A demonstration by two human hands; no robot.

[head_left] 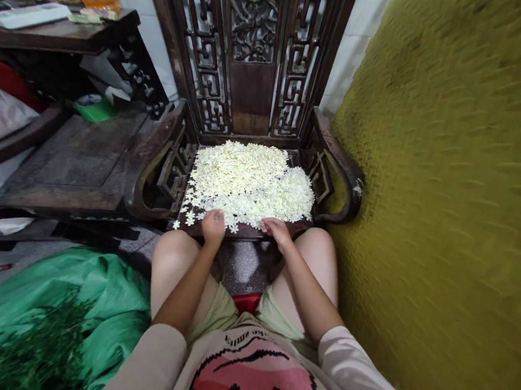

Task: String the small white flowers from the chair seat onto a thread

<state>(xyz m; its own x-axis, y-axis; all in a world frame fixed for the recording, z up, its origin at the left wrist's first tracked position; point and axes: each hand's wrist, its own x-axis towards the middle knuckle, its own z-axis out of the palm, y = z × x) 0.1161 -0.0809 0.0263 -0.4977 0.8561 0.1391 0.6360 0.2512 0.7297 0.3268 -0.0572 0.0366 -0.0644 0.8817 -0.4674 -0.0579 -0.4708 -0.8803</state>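
Observation:
A broad pile of small, pale yellow-white flower-shaped pieces [244, 171] covers much of the dark wooden chair seat [243, 233] in front of me. At the pile's front left edge is my left hand [213, 226], its fingers curled closed; what they hold, if anything, is hidden. My right hand [278, 231] rests at the front right edge, with thumb and fingertips pinched together beside the nearest pieces. Whatever is in that pinch is too small to make out. A few loose flower-shaped pieces [190, 217] lie apart near the seat's front left corner.
Curved armrests [343, 179] and a carved backrest [252, 95] enclose the seat. A mustard-yellow textured surface [449, 209] stands close on the right. At lower left, green foliage [35, 345] lies on a green sheet [111, 291]. Green tape [95, 108] sits on the left-hand wooden surface.

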